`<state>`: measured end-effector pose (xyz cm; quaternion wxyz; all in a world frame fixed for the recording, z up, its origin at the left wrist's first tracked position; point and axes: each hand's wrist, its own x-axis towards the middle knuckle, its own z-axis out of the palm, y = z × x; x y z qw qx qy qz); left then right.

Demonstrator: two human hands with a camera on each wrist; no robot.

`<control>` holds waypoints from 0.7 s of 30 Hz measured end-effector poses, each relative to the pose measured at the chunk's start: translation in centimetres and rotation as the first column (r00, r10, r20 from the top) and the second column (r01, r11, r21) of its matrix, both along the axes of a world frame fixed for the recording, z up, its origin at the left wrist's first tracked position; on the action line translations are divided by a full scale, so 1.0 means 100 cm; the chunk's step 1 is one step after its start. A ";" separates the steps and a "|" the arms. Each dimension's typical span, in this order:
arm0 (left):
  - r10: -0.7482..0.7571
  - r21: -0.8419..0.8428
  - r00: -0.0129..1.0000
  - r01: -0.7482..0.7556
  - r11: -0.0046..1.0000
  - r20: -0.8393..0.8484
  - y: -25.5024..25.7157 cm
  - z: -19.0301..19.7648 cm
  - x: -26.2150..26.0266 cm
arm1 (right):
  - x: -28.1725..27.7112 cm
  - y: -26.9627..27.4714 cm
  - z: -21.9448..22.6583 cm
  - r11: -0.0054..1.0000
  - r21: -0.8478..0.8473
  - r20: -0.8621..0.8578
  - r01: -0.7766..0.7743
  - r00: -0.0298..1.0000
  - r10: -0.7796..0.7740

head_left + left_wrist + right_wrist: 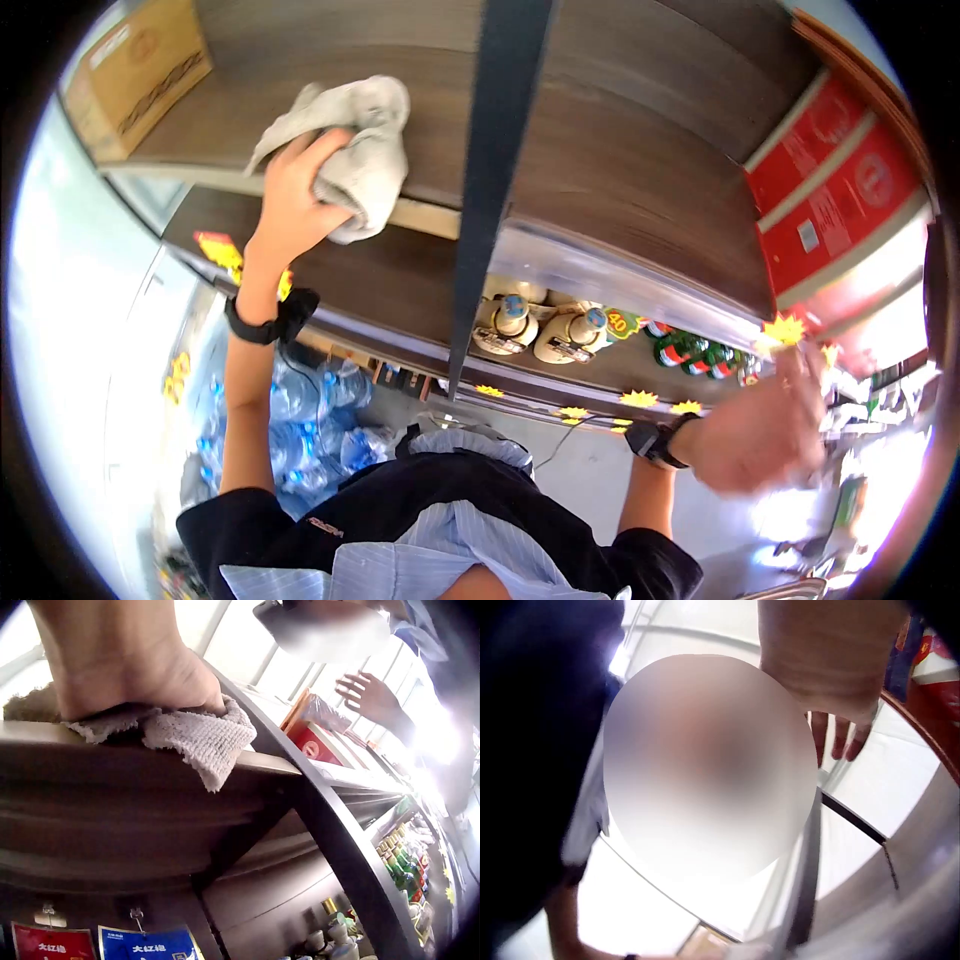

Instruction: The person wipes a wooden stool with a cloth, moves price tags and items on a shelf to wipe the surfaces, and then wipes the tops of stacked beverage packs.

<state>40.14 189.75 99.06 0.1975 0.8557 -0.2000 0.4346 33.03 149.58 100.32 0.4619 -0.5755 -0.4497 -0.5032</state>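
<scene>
My left hand (pixel 298 195) holds a crumpled off-white cloth (pixel 375 140) against the front part of a dark wooden top shelf (pixel 430 60), with the thumb on the near side. In the left wrist view a ragged corner of the cloth (pixel 202 742) hangs over the shelf's front edge. My right hand (pixel 765 430) is raised in the air at the right and blurred in the head view, with nothing in it. The left wrist view shows that right hand (pixel 375 701) with its fingers extended and spread.
A black upright post (pixel 505 130) divides the shelf. A cardboard box (pixel 145 75) stands at the far left, red boxes (pixel 830 190) at the right. Lower down are cream jugs (pixel 508 325) and green bottles (pixel 700 355). Packs of water bottles (pixel 295 395) stand on the floor.
</scene>
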 end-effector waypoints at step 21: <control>0.381 -0.387 0.799 -0.570 0.725 -0.465 -0.032 -0.279 -0.139 | 0.078 0.054 -0.056 0.606 -0.279 -0.046 0.745 0.619 -0.784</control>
